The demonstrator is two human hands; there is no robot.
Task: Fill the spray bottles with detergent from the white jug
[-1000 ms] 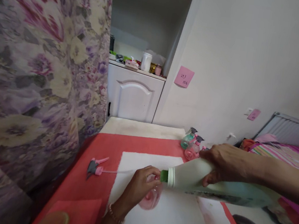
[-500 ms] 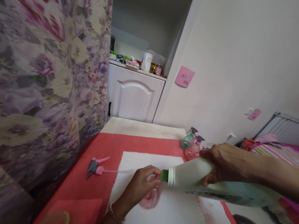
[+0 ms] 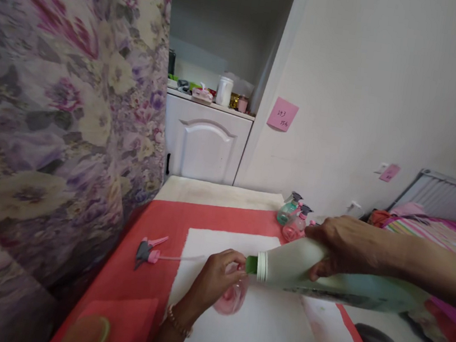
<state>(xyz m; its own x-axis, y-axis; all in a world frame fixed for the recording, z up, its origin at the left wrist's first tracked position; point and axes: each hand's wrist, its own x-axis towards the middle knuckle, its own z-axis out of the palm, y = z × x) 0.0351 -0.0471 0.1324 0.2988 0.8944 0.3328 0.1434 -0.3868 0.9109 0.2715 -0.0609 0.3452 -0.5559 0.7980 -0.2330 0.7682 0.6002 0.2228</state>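
My right hand (image 3: 338,246) is closed on a large pale green jug (image 3: 291,265), tipped nearly level. Its green spout (image 3: 252,264) points left and meets the mouth of a small clear pink bottle (image 3: 230,299). Around that bottle's neck, the fingers of my left hand (image 3: 215,277) are wrapped, holding it on a white cloth (image 3: 256,331). Left of it lies a detached grey-and-pink spray head (image 3: 144,253) with its thin tube reaching onto the cloth. Whether liquid is flowing from the spout is hidden by my fingers.
A green spray bottle (image 3: 288,210) and a pink spray bottle (image 3: 294,225) stand at the table's back right. Red cloth (image 3: 204,217) covers the table. A blurred round object (image 3: 88,335) is at the near left. A floral curtain (image 3: 62,113) hangs left; a bed (image 3: 448,236) stands right.
Both hands, the jug and the pink bottle hold nearly the same positions. The whole view has shifted very slightly upward.
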